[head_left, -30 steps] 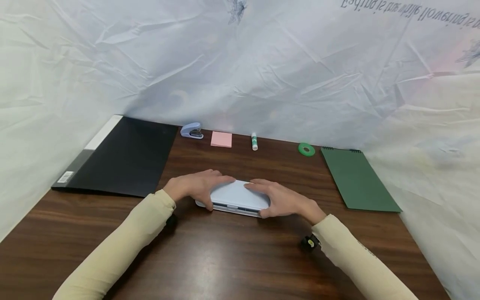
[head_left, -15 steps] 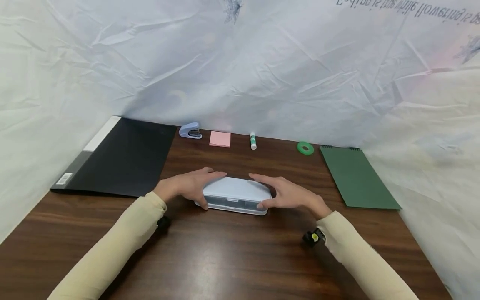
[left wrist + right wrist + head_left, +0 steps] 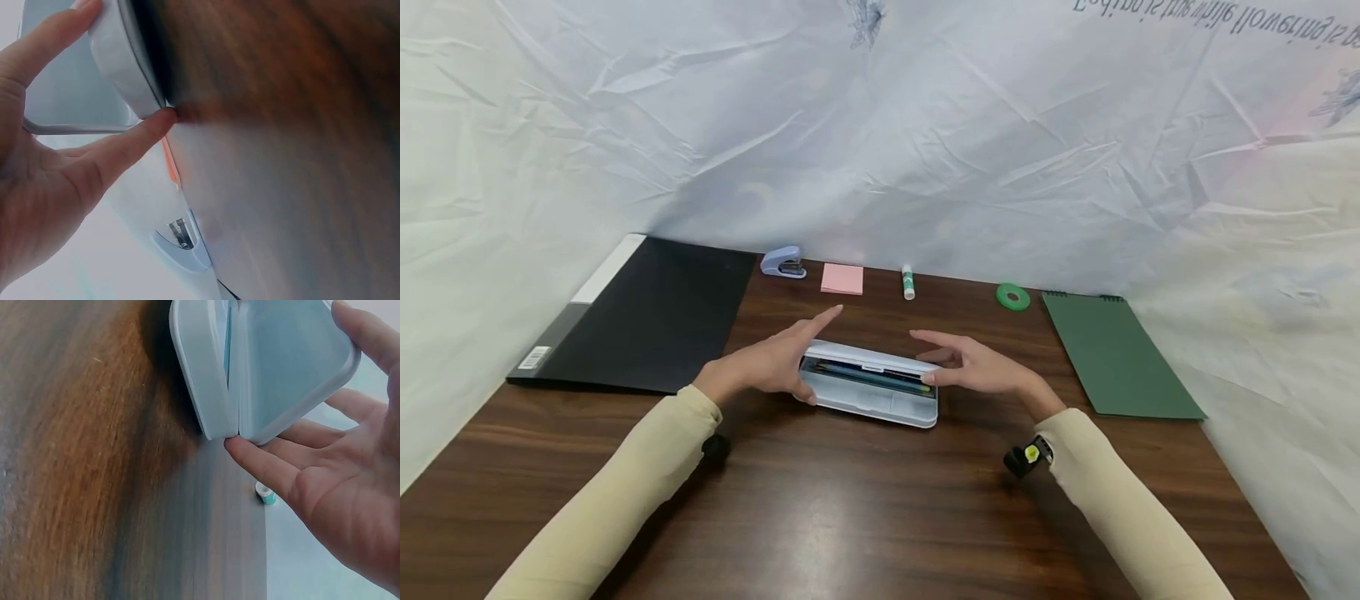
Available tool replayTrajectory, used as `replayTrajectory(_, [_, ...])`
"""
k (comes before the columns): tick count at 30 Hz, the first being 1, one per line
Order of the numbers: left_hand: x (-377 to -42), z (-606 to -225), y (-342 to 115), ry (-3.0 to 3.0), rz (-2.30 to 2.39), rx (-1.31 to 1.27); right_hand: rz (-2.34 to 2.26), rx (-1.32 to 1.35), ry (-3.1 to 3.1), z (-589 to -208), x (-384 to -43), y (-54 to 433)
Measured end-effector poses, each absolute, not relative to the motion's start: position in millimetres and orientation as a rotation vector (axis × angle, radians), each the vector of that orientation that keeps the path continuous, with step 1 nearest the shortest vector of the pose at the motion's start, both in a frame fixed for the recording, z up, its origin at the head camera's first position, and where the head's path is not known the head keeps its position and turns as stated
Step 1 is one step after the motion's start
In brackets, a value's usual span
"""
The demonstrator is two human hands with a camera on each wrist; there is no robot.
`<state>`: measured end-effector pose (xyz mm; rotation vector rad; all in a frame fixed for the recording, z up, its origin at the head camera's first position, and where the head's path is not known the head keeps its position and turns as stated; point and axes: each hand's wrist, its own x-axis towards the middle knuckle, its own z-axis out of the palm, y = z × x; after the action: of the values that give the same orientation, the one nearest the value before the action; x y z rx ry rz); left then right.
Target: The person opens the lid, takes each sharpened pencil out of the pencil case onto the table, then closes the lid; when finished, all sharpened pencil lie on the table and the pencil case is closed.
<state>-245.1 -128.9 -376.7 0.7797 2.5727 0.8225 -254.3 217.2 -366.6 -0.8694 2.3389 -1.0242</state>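
In the head view, a pale pencil case [image 3: 865, 402] sat on the worktop [image 3: 865, 517], between the left hand [image 3: 767, 367] and the right hand [image 3: 988, 371]. Its lid [image 3: 850, 354] was tipped up, and pencils [image 3: 872, 377] lay inside. Both hands were spread wide. The left thumb was at the near left end of the case, and the right thumb was on the lid's edge.

In the left wrist view, one straight finger touched the case's low back corner. A stapler [image 3: 184, 257] was farther off.

In the right wrist view, the thumb touched the lid's rim, and a finger was at the hinge corner. A glue stick [image 3: 266, 495] showed past the hand.

Opening the case seemed to be the step in hand. The next move seemed to call for a soft push on the lid, keeping the bottom steady.
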Motion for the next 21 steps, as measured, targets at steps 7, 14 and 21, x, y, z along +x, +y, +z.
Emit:
replayTrajectory(7, [-243, -379, -133, 2.588, 0.935, 0.833, -1.079, -0.794, 2.314, -364, -259, 220])
replayTrajectory(14, [-242, -381, -133, 2.627, 0.929, 0.8, -1.212, -0.619, 2.28, -365, -263, 217])
replayTrajectory(21, [-241, -379, -128, 2.674, 0.846, 0.816, -1.314, -0.492, 2.285, -367, -269, 212])
